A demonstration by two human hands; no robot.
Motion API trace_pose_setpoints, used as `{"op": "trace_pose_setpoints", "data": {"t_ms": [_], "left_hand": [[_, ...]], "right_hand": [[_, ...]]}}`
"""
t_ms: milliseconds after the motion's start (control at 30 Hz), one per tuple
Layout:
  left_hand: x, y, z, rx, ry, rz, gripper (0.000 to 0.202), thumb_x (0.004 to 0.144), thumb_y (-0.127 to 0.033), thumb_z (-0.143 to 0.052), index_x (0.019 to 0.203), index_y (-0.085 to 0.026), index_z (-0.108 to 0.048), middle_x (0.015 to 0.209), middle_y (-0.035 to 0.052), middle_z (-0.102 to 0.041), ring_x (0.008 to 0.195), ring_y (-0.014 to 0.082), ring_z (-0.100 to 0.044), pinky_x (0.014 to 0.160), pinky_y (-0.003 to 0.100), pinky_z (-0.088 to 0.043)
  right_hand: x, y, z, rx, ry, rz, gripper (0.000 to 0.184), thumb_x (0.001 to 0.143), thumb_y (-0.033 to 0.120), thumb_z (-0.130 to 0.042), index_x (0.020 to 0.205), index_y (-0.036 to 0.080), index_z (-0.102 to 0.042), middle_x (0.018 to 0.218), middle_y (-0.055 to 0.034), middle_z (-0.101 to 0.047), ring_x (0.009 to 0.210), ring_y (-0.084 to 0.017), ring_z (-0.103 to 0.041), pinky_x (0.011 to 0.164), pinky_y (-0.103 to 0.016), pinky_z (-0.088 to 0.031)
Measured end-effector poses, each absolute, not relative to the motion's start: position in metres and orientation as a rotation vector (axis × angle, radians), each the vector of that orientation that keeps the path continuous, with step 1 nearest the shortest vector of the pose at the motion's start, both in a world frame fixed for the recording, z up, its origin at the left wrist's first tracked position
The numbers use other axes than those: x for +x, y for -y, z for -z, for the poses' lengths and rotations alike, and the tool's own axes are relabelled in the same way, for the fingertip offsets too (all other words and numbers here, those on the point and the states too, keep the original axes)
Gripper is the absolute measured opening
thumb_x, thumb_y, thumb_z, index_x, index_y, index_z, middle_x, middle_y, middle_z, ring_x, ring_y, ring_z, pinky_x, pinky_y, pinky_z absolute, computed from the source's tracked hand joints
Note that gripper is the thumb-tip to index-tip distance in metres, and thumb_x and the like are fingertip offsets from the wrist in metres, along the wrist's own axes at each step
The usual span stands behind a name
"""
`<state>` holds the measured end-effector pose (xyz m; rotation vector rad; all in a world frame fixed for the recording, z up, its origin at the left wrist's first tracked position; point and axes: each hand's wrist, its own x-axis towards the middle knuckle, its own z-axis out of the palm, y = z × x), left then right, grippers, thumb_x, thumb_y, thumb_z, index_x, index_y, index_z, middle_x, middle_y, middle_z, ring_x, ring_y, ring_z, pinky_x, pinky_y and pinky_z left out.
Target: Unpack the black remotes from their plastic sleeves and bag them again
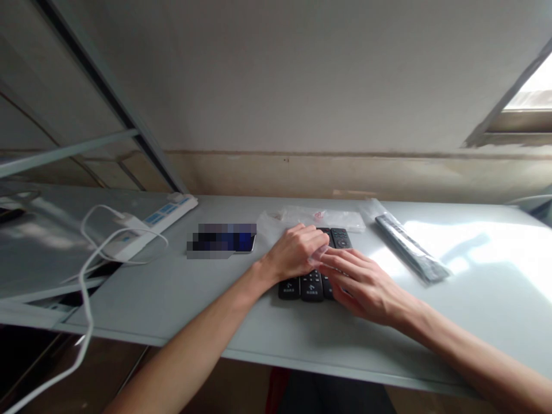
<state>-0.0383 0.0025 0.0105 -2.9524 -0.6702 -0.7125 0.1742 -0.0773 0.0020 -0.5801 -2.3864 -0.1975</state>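
Note:
Three black remote controls (311, 284) lie side by side on the pale table (181, 287) in front of me. My left hand (295, 251) rests on top of them with its fingers curled down over a thin clear plastic film (319, 253). My right hand (361, 283) lies across the remotes from the right, fingers stretched and touching the same film at my left fingertips. Much of the remotes is hidden under both hands.
A bagged dark remote (409, 248) lies to the right. Empty clear plastic bags (319, 217) sit behind the remotes. A phone (222, 240) lies to the left, and a white power strip (150, 225) with white cables further left. A wall runs along the table's back.

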Motion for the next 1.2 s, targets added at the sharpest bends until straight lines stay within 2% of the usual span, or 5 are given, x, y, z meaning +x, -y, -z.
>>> {"op": "trace_pose_setpoints", "data": {"t_ms": [467,600,800,1033,1200], "left_hand": [[-0.043,-0.012,-0.003,-3.018,0.733,0.799,0.009,0.096,-0.012,-0.059,0.094,-0.02,-0.063,0.091,0.0035,-0.073,0.085,0.0194,-0.065,0.083,0.034,-0.048],[-0.042,-0.014,0.002,-2.977,0.753,0.929,0.006,0.098,-0.016,-0.058,0.095,-0.02,-0.06,0.091,0.0036,-0.07,0.086,0.0195,-0.064,0.084,0.035,-0.049],[-0.039,-0.01,-0.004,-2.908,0.773,1.089,0.004,0.097,-0.02,-0.061,0.096,-0.021,-0.057,0.089,0.0022,-0.067,0.08,0.0179,-0.06,0.081,0.034,-0.05],[-0.039,-0.01,-0.009,-2.908,0.734,1.08,0.005,0.097,-0.016,-0.06,0.099,-0.021,-0.059,0.092,0.002,-0.068,0.087,0.0189,-0.061,0.085,0.034,-0.049],[-0.04,-0.011,-0.01,-2.867,0.753,1.025,0.008,0.098,-0.014,-0.058,0.093,-0.021,-0.059,0.092,0.0025,-0.068,0.088,0.0196,-0.06,0.086,0.034,-0.046]], "right_hand": [[0.187,0.095,-0.002,-0.955,2.236,0.032,0.034,0.104,0.011,-0.051,0.133,0.021,-0.065,0.099,-0.0078,-0.076,0.083,-0.022,-0.07,0.076,-0.039,-0.059],[0.199,0.125,0.01,-1.439,1.961,-0.081,0.04,0.104,0.034,-0.062,0.144,0.027,-0.06,0.119,-0.0118,-0.07,0.102,-0.027,-0.07,0.086,-0.045,-0.06],[0.199,0.144,0.028,-1.585,1.859,-0.098,0.07,0.098,0.058,-0.068,0.155,0.024,-0.047,0.102,-0.0093,-0.07,0.092,-0.029,-0.069,0.082,-0.047,-0.06],[0.196,0.143,0.032,-1.539,1.881,-0.017,0.055,0.104,0.031,-0.053,0.157,0.022,-0.042,0.116,-0.016,-0.073,0.096,-0.031,-0.072,0.08,-0.045,-0.06],[0.227,0.142,0.014,-1.549,1.76,-0.264,0.035,0.105,0.033,-0.051,0.136,0.02,-0.061,0.08,-0.0033,-0.065,0.063,-0.021,-0.061,0.057,-0.032,-0.051]]}}
